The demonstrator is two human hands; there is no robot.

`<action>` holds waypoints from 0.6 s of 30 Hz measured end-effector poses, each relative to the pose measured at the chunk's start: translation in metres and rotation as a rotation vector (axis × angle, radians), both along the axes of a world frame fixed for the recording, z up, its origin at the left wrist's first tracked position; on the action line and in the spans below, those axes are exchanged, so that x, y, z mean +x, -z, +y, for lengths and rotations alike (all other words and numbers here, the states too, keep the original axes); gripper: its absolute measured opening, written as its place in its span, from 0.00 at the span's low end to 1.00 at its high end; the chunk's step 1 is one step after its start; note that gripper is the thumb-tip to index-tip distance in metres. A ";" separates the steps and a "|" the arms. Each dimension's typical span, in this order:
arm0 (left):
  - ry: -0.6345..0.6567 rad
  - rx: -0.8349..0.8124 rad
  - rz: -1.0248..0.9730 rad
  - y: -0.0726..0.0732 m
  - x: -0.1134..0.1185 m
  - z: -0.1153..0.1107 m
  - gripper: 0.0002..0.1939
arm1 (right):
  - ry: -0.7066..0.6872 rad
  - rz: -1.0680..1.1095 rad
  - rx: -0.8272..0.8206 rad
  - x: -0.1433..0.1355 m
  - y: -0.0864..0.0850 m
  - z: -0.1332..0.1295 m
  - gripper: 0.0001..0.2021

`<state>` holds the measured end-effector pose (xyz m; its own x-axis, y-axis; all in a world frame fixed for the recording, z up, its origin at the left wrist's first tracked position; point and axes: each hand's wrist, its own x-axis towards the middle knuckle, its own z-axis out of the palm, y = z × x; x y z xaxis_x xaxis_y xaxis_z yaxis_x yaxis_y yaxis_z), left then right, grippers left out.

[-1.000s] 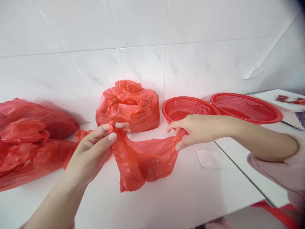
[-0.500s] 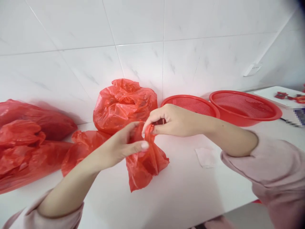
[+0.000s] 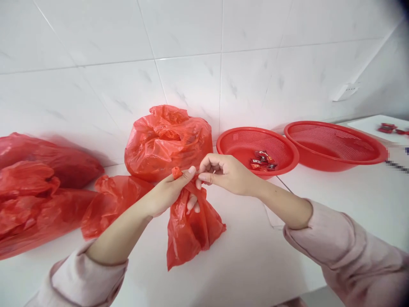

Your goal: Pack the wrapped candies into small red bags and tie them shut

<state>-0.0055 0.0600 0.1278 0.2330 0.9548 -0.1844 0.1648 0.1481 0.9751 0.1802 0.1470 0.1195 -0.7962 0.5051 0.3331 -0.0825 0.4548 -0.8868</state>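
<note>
We now have the bag [image 3: 185, 245] bunched narrow at its top: our left hand [image 3: 164, 194] clamps it, our right hand [image 3: 236, 175] pinches its edge.

A red basket [image 3: 234, 155] with small wrapped pieces [image 3: 262, 160] and another basket [image 3: 338, 155] sit near tiled wall [image 3: 188, 30].

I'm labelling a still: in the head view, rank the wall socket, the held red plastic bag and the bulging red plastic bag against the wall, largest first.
1. Bulging red plastic bag
2. Held red plastic bag
3. Wall socket
</note>
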 end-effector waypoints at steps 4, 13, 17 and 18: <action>0.001 0.061 -0.007 0.000 0.000 0.002 0.20 | 0.066 0.030 -0.014 0.010 0.004 -0.017 0.07; 0.136 0.275 0.367 0.001 0.005 -0.002 0.10 | 0.066 0.121 -0.140 -0.006 0.040 -0.006 0.15; -0.024 0.436 0.590 0.016 0.006 -0.001 0.12 | 0.023 0.114 -0.242 -0.015 0.061 -0.002 0.15; -0.068 0.495 0.632 0.020 0.005 -0.002 0.12 | -0.024 0.117 -0.277 -0.015 0.064 -0.002 0.15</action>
<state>-0.0001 0.0582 0.1077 0.1643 0.9687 0.1862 0.7135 -0.2470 0.6556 0.1654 0.1450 0.0552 -0.7735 0.5709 0.2754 -0.1988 0.1940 -0.9606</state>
